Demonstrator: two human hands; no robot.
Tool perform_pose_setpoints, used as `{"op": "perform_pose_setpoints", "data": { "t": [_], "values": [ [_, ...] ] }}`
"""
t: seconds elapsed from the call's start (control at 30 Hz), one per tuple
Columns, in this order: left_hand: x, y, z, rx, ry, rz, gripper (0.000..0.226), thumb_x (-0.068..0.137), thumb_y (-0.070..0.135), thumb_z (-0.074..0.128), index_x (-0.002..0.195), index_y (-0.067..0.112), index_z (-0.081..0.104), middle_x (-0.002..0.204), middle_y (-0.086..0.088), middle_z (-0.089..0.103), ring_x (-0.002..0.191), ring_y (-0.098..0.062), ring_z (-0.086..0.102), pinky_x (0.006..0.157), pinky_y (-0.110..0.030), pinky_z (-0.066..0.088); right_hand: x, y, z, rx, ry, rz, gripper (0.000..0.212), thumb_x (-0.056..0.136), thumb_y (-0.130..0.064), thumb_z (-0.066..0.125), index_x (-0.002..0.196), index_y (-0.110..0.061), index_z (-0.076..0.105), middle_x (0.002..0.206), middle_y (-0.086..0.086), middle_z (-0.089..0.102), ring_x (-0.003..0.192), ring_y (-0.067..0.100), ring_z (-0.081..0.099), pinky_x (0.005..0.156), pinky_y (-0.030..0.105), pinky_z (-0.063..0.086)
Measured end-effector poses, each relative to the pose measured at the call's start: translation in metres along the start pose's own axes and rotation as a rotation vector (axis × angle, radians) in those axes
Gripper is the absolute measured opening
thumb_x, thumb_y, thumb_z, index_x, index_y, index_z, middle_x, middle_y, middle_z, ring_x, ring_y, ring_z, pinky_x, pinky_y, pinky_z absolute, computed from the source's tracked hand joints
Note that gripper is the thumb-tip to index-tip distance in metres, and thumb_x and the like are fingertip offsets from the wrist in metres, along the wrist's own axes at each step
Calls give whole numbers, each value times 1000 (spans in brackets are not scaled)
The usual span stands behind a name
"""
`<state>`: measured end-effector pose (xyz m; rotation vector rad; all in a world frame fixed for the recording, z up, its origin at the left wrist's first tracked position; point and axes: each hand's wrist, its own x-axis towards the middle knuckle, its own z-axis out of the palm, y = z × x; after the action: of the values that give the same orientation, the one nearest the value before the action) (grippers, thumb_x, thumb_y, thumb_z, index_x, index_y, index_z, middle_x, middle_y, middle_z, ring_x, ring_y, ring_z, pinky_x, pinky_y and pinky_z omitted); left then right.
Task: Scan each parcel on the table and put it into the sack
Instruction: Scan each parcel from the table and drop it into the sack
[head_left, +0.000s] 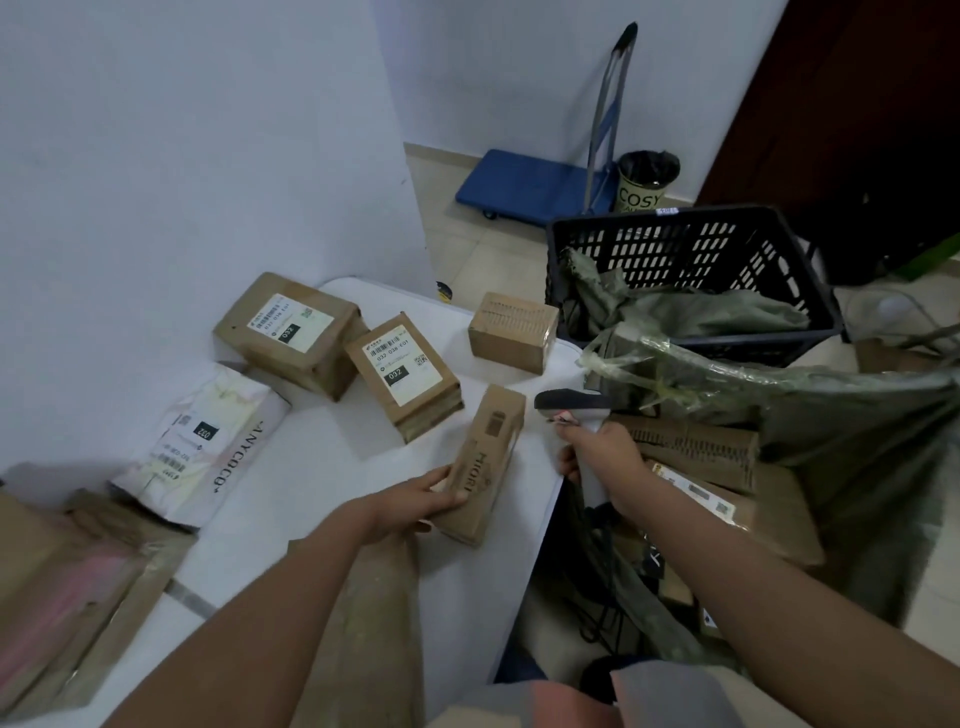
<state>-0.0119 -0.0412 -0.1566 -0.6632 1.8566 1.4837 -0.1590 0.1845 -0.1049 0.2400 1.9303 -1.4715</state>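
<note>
My left hand (423, 496) grips the near end of a narrow brown parcel (485, 457) printed "MIORI", tilted up on the white table (322, 467). My right hand (605, 462) holds a handheld scanner (574, 410) by its grip, its head just right of the parcel's far end. The green sack (841, 415) gapes open to the right of the table, with several cardboard parcels (696, 447) inside. More parcels lie on the table: two labelled boxes (291, 332) (405, 374), a small plain box (511, 332) and a white mailer bag (202, 447).
Flat brown packages (67, 587) lie at the table's left edge, and another brown packet (363, 613) lies under my left forearm. A black plastic basket (691, 265) holding a green sack stands behind the open sack. A blue hand trolley (540, 182) and a bin (647, 179) stand by the wall.
</note>
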Motion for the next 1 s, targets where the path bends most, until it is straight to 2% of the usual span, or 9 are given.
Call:
{"op": "perform_pose_setpoints", "data": {
  "t": [0.17, 0.23, 0.3, 0.37, 0.47, 0.53, 0.67, 0.77, 1.0],
  "values": [
    [-10, 2, 18, -69, 234, 177, 61, 103, 29, 51, 154, 41, 19, 143, 15, 35, 135, -18, 39, 100, -32, 44, -12, 6, 7, -8, -50, 12, 16, 93, -15, 66, 93, 1, 61, 62, 12, 61, 46, 19, 59, 44, 25, 47],
    [-6, 8, 27, 106, 369, 271, 57, 103, 14, 46, 149, 39, 25, 147, 8, 34, 142, -21, 34, 109, -29, 34, -16, 8, 8, -11, -55, 19, 15, 93, -14, 66, 93, 0, 61, 61, 12, 61, 42, 16, 59, 44, 24, 47],
    [-4, 8, 37, 333, 424, 260, 56, 101, 30, 50, 148, 44, 21, 152, -1, 34, 141, -22, 36, 111, -31, 33, -19, 9, 9, -11, -66, 18, 12, 93, -14, 65, 90, -3, 61, 62, 12, 60, 40, 15, 58, 43, 24, 47],
    [-3, 7, 47, 446, 427, 151, 78, 92, 55, 57, 153, 45, 11, 150, -1, 31, 135, -24, 43, 104, -37, 42, -23, 10, 8, -10, -75, 7, 11, 94, -13, 65, 86, -6, 61, 61, 12, 60, 42, 16, 58, 44, 25, 47],
    [-1, 3, 57, 477, 457, 94, 101, 83, 50, 69, 152, 48, -4, 140, -6, 32, 127, -28, 48, 98, -40, 50, -29, 12, 5, 10, -86, -3, 10, 94, -13, 64, 87, -5, 62, 62, 12, 60, 46, 19, 58, 47, 27, 47],
    [-3, -2, 53, 221, 466, 148, 95, 82, 33, 73, 151, 49, 9, 137, -7, 36, 125, -28, 49, 101, -43, 50, -32, 11, 3, 38, -94, -3, 10, 94, -13, 64, 91, -3, 63, 63, 13, 60, 48, 20, 58, 48, 28, 47],
    [-27, -17, 50, -484, 435, 167, 62, 88, 12, 72, 137, 33, 39, 129, -13, 55, 99, -23, 69, 80, -33, 60, -35, 4, -2, 44, -87, -21, 15, 93, -14, 65, 92, 1, 63, 63, 13, 61, 50, 21, 59, 49, 28, 48],
    [-33, -24, 54, -657, 376, 134, 58, 89, 7, 71, 137, 27, 43, 124, -17, 59, 94, -26, 73, 78, -33, 60, -37, 0, -2, 43, -82, -40, 15, 93, -16, 65, 91, 0, 64, 64, 12, 61, 52, 21, 60, 49, 27, 49],
    [-42, -21, 55, -850, 299, 146, 51, 93, 3, 63, 136, 25, 46, 124, -19, 61, 109, -34, 65, 84, -40, 59, -42, 5, 4, -72, -101, -53, 17, 92, -17, 66, 92, 0, 65, 65, 12, 63, 52, 20, 61, 51, 27, 49]
  ]
}}
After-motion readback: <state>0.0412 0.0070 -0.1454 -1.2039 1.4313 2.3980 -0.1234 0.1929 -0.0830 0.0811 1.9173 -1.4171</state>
